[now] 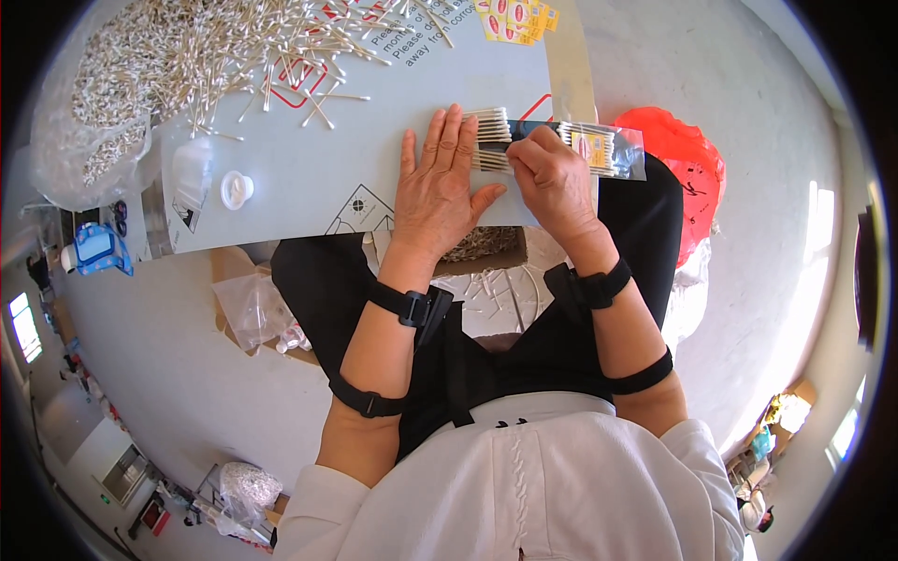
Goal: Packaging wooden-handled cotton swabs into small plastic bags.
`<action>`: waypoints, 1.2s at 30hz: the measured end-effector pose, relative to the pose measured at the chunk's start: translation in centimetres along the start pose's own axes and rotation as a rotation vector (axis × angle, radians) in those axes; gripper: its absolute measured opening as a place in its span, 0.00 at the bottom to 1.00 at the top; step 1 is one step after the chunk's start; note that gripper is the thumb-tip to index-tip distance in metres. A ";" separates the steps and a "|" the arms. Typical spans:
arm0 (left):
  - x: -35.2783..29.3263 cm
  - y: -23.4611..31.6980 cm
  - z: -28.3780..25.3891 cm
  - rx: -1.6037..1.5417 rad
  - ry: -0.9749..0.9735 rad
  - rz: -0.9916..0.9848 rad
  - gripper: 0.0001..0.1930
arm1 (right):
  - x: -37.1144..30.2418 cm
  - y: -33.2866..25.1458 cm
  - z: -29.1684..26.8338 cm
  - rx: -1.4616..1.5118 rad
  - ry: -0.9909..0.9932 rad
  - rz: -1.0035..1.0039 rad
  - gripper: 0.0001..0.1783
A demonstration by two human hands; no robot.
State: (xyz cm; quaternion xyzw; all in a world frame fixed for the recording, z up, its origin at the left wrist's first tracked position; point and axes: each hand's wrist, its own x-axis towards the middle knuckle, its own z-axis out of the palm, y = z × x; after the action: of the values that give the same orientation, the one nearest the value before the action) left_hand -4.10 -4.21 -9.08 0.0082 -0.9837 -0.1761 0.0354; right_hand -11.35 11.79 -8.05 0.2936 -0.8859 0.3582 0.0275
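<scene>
White-tipped cotton swabs [492, 126] in rows

A round white plastic lid [237, 190] lies on the left part of a grey tabletop [309, 182]. Near the table's left end is a blue-and-white packet [117, 251]. On the pale grey floor [187, 374] at left, a clear plastic bag [253, 309] drapes over a cardboard box [223, 266]. At right is a bright red plastic bag [697, 187]; bright windows [25, 327] show at both far sides.
</scene>
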 end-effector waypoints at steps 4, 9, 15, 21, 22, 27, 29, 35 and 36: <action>0.1 0.0 -0.1 -0.007 -0.005 0.000 0.46 | 0.3 -0.1 0.0 0.053 0.031 0.019 0.04; 0.1 0.1 -0.1 -0.011 -0.007 0.001 0.45 | 1.4 0.4 0.2 0.046 0.081 0.018 0.04; 0.1 0.1 -0.1 -0.021 -0.006 0.001 0.45 | 1.9 0.7 0.5 0.009 0.047 0.011 0.03; 0.1 0.0 -0.2 -0.006 -0.026 -0.002 0.44 | 1.4 0.4 0.2 0.032 -0.003 0.010 0.03; 0.1 0.1 -0.2 -0.007 -0.025 -0.001 0.44 | 1.4 0.4 0.2 0.054 -0.011 0.011 0.02; 0.0 0.1 -0.2 -0.011 -0.019 0.007 0.43 | 2.4 0.8 0.5 0.067 0.060 0.050 0.02; 0.0 0.0 -0.2 -0.009 -0.022 0.005 0.43 | 2.8 0.9 0.5 0.054 0.068 0.040 0.02; 0.0 0.1 -0.2 -0.010 -0.021 0.005 0.44 | 3.1 1.1 0.6 0.027 0.025 0.046 0.03; 0.1 0.1 -0.2 -0.011 -0.019 0.006 0.44 | 3.1 1.1 0.6 0.022 0.016 0.051 0.03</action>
State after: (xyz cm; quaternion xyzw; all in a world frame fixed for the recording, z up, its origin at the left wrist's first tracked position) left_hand -4.14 -4.21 -8.86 0.0035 -0.9830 -0.1816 0.0266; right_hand -14.36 10.47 -8.34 0.2685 -0.8887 0.3709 0.0222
